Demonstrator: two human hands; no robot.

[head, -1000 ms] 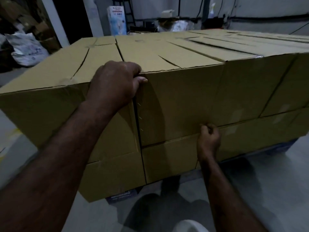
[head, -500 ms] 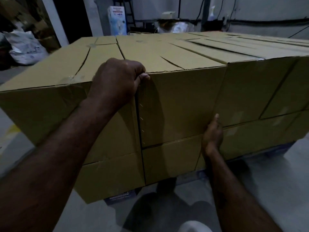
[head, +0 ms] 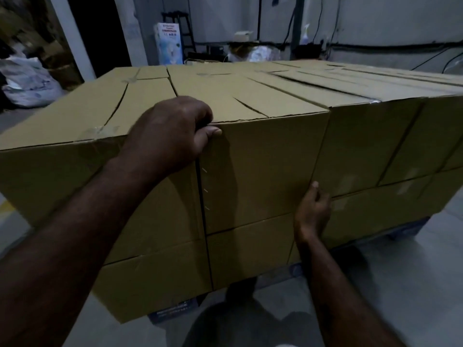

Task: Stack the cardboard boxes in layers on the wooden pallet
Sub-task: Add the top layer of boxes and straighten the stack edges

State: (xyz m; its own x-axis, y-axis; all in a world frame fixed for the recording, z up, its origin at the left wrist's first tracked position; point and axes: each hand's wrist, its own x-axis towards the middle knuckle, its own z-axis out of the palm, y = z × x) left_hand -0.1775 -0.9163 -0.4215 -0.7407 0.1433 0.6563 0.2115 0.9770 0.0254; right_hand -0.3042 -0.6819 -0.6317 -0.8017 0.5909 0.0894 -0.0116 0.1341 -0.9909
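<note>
Dimly lit concrete floor (head: 400, 284); left hand (head: 172, 131) fingers (head: 199, 112) grip top box (head: 263, 171); right hand (head: 312, 211) grip unclear.

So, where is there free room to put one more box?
The top of the stack, behind the left hand, is bare. So is the floor right of the right hand. The front face is crowded by both hands.

A white sack (head: 27, 83) lies at far left; a white-and-blue printed carton (head: 168, 43) stands against the back wall (head: 375, 18).
</note>
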